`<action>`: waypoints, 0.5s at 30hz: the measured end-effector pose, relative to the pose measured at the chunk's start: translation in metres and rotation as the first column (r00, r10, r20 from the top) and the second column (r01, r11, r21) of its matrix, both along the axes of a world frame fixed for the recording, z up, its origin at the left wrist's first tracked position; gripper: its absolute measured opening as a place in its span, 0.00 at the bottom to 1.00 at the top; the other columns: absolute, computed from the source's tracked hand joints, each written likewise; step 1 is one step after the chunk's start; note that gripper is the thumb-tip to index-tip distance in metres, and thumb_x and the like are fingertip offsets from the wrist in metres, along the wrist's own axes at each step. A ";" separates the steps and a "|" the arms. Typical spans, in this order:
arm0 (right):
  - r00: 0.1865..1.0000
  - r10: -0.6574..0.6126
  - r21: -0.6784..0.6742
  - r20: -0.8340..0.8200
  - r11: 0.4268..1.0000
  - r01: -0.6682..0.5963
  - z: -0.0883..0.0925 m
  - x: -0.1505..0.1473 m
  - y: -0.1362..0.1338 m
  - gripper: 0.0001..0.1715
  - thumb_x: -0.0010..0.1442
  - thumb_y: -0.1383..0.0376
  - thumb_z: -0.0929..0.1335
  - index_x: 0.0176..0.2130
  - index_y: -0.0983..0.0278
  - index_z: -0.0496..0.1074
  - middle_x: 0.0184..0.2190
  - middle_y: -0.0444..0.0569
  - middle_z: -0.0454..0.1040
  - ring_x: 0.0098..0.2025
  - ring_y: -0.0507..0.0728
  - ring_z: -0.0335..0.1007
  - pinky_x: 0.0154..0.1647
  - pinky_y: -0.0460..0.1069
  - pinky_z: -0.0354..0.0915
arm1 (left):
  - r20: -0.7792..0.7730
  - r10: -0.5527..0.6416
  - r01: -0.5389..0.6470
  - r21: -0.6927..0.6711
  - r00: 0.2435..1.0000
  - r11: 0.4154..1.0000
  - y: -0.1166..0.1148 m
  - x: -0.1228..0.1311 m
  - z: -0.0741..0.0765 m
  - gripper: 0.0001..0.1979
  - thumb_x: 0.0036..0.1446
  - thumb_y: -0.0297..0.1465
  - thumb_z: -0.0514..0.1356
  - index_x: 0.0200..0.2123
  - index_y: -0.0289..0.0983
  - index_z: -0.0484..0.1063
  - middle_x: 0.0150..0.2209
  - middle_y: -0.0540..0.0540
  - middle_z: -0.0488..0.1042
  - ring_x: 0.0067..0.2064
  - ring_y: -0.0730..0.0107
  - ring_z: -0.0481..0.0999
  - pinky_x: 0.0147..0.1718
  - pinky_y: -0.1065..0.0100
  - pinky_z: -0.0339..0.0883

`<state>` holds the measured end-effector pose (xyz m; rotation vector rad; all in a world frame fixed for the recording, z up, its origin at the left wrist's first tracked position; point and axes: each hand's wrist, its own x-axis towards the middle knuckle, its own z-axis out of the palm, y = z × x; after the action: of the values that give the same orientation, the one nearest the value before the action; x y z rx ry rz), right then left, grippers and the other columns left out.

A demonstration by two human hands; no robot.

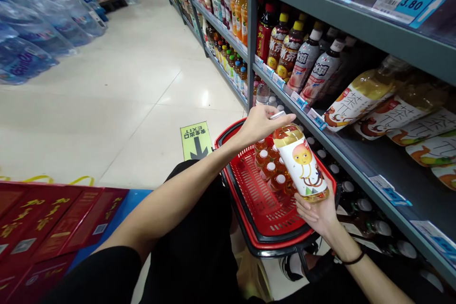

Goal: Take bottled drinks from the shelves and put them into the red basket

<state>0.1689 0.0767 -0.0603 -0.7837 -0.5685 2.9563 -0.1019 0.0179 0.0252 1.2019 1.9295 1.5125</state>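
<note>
Over red basket (249,190) (shop aisle, tiled floor): left hand (258,123), right hand (315,211) clasp juice bottle (302,161).

Your left hand (261,123) reaches forward on a long, nearly straight bare arm, fingers curled in a grip. Your right hand (317,211) sits lower, palm up, fingers cupped, wrist bent.

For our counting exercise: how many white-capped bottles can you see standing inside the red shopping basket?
5 white-capped bottles show in the red shopping basket, clustered at its far end: two behind, three in front. The held juice bottle may hide more.
</note>
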 end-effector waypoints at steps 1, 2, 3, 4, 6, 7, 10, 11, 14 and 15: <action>1.000 -0.013 -0.002 0.020 1.000 0.013 -0.001 -0.001 0.001 0.47 0.64 0.33 0.59 0.41 0.71 0.80 0.16 0.44 0.65 0.12 0.46 0.45 0.10 0.40 0.48 | -0.077 -0.034 0.034 -0.004 0.996 0.999 0.000 0.000 0.000 0.26 0.61 0.51 0.64 0.20 0.38 0.70 0.21 0.50 0.66 0.23 0.74 0.60 0.24 0.68 0.50; 0.998 -0.026 0.005 0.049 1.000 0.026 -0.003 -0.002 0.003 0.45 0.64 0.33 0.60 0.39 0.71 0.79 0.16 0.45 0.65 0.13 0.47 0.47 0.10 0.41 0.50 | -0.154 -0.064 0.063 -0.011 0.986 0.998 -0.001 0.000 0.001 0.26 0.62 0.50 0.63 0.21 0.38 0.69 0.21 0.51 0.65 0.23 0.74 0.59 0.24 0.68 0.49; 0.996 -0.038 0.020 0.086 0.999 0.037 -0.005 -0.003 0.005 0.44 0.63 0.34 0.61 0.38 0.71 0.79 0.17 0.46 0.66 0.14 0.48 0.50 0.11 0.41 0.52 | -0.231 -0.085 0.082 -0.022 0.969 0.996 -0.002 0.001 0.002 0.25 0.62 0.50 0.63 0.22 0.38 0.69 0.21 0.51 0.65 0.23 0.74 0.58 0.24 0.67 0.49; 0.990 -0.047 0.046 0.132 0.998 0.042 -0.008 -0.004 0.009 0.42 0.63 0.36 0.61 0.38 0.71 0.78 0.18 0.48 0.69 0.15 0.49 0.53 0.12 0.42 0.54 | -0.305 -0.099 0.091 -0.038 0.947 0.995 -0.004 0.002 0.002 0.23 0.62 0.49 0.63 0.24 0.38 0.69 0.21 0.51 0.65 0.23 0.74 0.58 0.25 0.67 0.50; 0.968 -0.058 0.127 0.246 0.992 0.027 -0.016 -0.006 0.021 0.39 0.64 0.39 0.61 0.40 0.72 0.78 0.23 0.55 0.76 0.17 0.51 0.62 0.15 0.45 0.62 | -0.431 -0.112 0.092 -0.068 0.895 0.993 -0.007 0.008 0.003 0.21 0.62 0.48 0.63 0.28 0.38 0.71 0.21 0.51 0.67 0.23 0.74 0.59 0.26 0.67 0.52; 0.951 -0.067 0.186 0.302 0.983 0.010 -0.021 -0.007 0.028 0.37 0.65 0.41 0.61 0.41 0.72 0.78 0.26 0.58 0.79 0.19 0.53 0.67 0.18 0.46 0.67 | -0.476 -0.122 0.098 -0.075 0.871 0.992 -0.009 0.012 0.004 0.20 0.63 0.48 0.62 0.30 0.37 0.72 0.22 0.50 0.69 0.23 0.73 0.61 0.27 0.67 0.53; 0.916 -0.152 0.479 0.371 0.876 -0.049 -0.034 -0.009 0.050 0.27 0.63 0.48 0.65 0.41 0.67 0.79 0.32 0.58 0.83 0.26 0.57 0.78 0.28 0.50 0.76 | -0.538 -0.203 0.196 -0.070 0.818 0.978 -0.011 0.030 0.003 0.17 0.65 0.46 0.61 0.37 0.36 0.73 0.28 0.47 0.76 0.27 0.71 0.69 0.29 0.68 0.58; 0.910 -0.191 0.574 0.367 0.817 -0.060 -0.037 -0.009 0.058 0.21 0.61 0.51 0.68 0.39 0.65 0.79 0.31 0.55 0.83 0.27 0.57 0.79 0.29 0.50 0.77 | -0.550 -0.249 0.251 -0.073 0.797 0.965 -0.011 0.037 0.000 0.16 0.66 0.45 0.60 0.38 0.36 0.73 0.30 0.46 0.77 0.28 0.70 0.72 0.29 0.68 0.60; 0.895 -0.283 0.737 0.346 0.672 -0.072 -0.040 -0.009 0.078 0.06 0.54 0.64 0.75 0.34 0.62 0.78 0.26 0.47 0.81 0.27 0.54 0.78 0.27 0.46 0.74 | -0.599 -0.417 0.431 -0.129 0.684 0.893 -0.007 0.055 -0.012 0.16 0.68 0.44 0.57 0.39 0.35 0.73 0.31 0.44 0.78 0.30 0.68 0.74 0.29 0.67 0.61; 0.891 -0.300 0.761 0.342 0.644 -0.075 -0.039 -0.008 0.083 0.06 0.52 0.68 0.76 0.33 0.62 0.78 0.25 0.46 0.81 0.26 0.53 0.77 0.26 0.45 0.74 | -0.613 -0.464 0.477 -0.156 0.639 0.865 -0.006 0.061 -0.018 0.17 0.69 0.44 0.57 0.39 0.35 0.73 0.30 0.43 0.78 0.29 0.67 0.74 0.29 0.66 0.61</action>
<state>0.1607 0.1593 -0.0995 -1.2730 -1.5732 2.0265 -0.0408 0.0121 0.0072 2.2432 1.7179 0.8930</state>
